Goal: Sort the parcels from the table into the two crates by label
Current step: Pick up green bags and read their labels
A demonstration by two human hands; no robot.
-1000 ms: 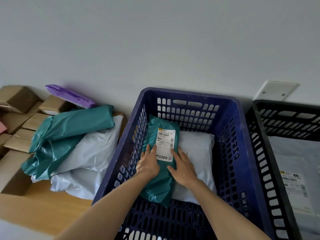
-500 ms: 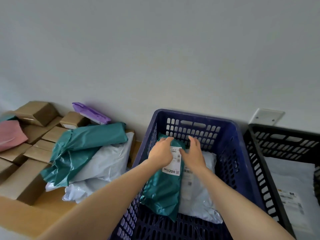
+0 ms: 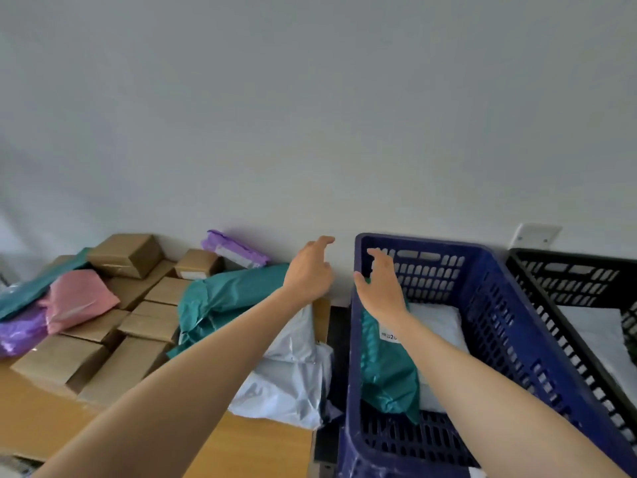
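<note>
A crumpled teal parcel (image 3: 387,377) lay in the blue crate (image 3: 510,343) below the right hand (image 3: 381,291); its white label (image 3: 388,336) showed only "2"; the fingers of that and the left hand (image 3: 308,272) were spread, empty.

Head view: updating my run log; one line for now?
left hand open, empty; right hand open, empty; teal plastic mailer in blue plastic crate

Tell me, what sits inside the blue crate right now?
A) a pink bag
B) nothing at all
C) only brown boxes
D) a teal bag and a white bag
D: a teal bag and a white bag lie inside the blue crate, while the brown boxes and the pink bag are on the table.
</note>
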